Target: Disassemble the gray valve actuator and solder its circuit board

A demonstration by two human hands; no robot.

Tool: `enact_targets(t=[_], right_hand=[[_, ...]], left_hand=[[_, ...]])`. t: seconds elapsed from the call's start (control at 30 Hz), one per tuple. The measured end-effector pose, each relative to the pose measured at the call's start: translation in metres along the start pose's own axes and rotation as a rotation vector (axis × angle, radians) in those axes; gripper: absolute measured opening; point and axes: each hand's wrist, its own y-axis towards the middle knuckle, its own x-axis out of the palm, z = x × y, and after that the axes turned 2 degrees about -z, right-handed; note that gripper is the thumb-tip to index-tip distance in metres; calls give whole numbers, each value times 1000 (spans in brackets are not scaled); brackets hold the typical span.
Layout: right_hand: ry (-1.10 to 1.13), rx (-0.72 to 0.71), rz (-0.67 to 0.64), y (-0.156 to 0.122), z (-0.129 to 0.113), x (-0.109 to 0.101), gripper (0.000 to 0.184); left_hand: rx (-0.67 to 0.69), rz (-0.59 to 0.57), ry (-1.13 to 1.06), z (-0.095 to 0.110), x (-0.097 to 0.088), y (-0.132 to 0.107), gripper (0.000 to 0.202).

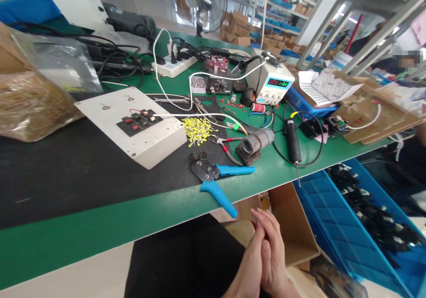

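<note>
The left hand (253,258) and right hand (276,249) are pressed palm to palm below the bench (100,227) edge, fingers straight, nothing held; the blue-handled crimper (209,173), laid overhanging that edge just above, could be knocked off if bumped

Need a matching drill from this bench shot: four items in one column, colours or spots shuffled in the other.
1 pliers
2 soldering iron
3 switch box
4 pile of small parts

A white, on the black mat
B yellow
C blue handles, at the table's front edge
D black handle, right of the pliers

Pairs: 1-C, 2-D, 3-A, 4-B
</note>
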Motion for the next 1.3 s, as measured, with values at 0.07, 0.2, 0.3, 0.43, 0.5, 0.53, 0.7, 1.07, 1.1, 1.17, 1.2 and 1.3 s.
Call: enact_targets(t=[0.07, 0.2, 0.3, 0.43, 0.5, 0.53, 0.7, 1.07, 1.1, 1.17, 1.2, 1.3], right_hand=[[-67, 29, 4, -2, 22, -1, 42], [-145, 365, 65, 1, 59, -10, 37], [-139, 473, 75, 1, 68, -16, 36], [-102, 497, 20, -10, 66, -7, 35], [-79, 500, -14, -18, 66, 4, 34], [-70, 500, -30, -22, 67, 10, 34], [-52, 493, -83, -35, 68, 26, 31], [-60, 444, -109, -30, 67, 21, 32], [-58, 441, -113, -30, 65, 21, 32], [-54, 440, -121, -30, 63, 21, 32], [-53, 440, -124, -30, 63, 21, 32], [-48, 442, -133, -30, 62, 21, 32]], left_hand=[[52, 5, 32, 1, 1, -7, 76], [170, 47, 218, 21, -13, -30, 58], [170, 152, 321, 32, -29, -39, 49], [174, 254, 235, 24, -57, -31, 43], [149, 303, 75, 19, -75, -24, 33], [125, 328, -28, 19, -84, -22, 28], [56, 329, -333, 28, -115, -22, 19], [66, 315, -345, 25, -116, -23, 20], [70, 317, -346, 26, -115, -24, 20], [78, 315, -346, 27, -114, -24, 20], [82, 312, -344, 28, -114, -25, 19], [86, 297, -342, 27, -114, -26, 19]])
